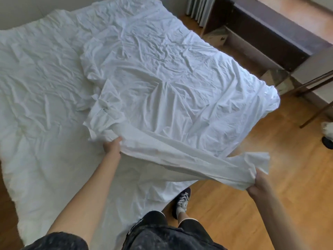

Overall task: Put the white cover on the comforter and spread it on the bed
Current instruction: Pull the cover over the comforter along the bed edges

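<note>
Hands on the white cover [171, 83], one at each end of its near edge. Left hand [112, 146] grips a bunched corner, fingers hidden in the cloth. Right hand [259, 183] is curled round the other end, gathered into a twisted rope of fabric, with a loose flap standing up past the fist. Edge between them lifted off the bed and pulled taut. Rest of the cover lies wrinkled over the right half of the bed, far corner overhanging the wood floor [270, 204]. Comforter [39, 91] spread flat beneath and to the left, its surface creased. Dark shoe [182, 201] with white laces stands on the floor just beside the comforter's near edge. Dark shorts [162, 235] at bottom of view.
</note>
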### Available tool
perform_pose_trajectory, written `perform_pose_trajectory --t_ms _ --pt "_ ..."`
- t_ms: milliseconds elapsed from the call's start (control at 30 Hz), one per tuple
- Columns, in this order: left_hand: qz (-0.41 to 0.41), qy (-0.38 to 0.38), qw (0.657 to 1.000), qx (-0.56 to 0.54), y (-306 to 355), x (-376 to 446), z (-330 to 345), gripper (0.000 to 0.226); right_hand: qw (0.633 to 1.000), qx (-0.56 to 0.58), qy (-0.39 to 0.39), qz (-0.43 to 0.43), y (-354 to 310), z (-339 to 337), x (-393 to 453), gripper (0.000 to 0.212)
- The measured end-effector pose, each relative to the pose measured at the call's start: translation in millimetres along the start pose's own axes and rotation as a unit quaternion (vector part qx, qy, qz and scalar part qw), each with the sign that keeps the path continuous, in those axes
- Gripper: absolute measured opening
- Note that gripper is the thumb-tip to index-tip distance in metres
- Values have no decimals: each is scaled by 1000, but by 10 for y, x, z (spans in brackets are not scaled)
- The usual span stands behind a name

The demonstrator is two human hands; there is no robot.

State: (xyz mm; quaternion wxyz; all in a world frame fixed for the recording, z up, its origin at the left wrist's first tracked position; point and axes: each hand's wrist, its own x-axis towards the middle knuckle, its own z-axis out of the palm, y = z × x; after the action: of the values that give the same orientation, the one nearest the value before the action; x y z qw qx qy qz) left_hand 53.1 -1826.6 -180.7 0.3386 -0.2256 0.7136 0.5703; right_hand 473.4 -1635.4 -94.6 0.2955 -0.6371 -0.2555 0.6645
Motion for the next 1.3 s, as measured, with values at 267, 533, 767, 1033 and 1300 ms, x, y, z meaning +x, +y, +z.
perform_pose_trajectory --t_ms 267,533,767,1033,1300 --pt "175 32 867 465 -1053 -538 -249 56 981 -9 177 76 526 -507 608 39" --pt "69 -109 680 722 -1657 -581 -95 37 981 -57 138 124 278 -772 1092 26" --pt "48 -1 743 667 -1721 -887 1675 32 983 -87 89 135 -913 -1330 2466 40" --pt "41 -42 799 599 -2142 -1857 4006 34 986 -99 111 74 -3134 -2209 3640 16" --pt "148 117 875 447 -1868 -2289 5952 38 972 -222 -45 59 -3560 -1743 4437 14"
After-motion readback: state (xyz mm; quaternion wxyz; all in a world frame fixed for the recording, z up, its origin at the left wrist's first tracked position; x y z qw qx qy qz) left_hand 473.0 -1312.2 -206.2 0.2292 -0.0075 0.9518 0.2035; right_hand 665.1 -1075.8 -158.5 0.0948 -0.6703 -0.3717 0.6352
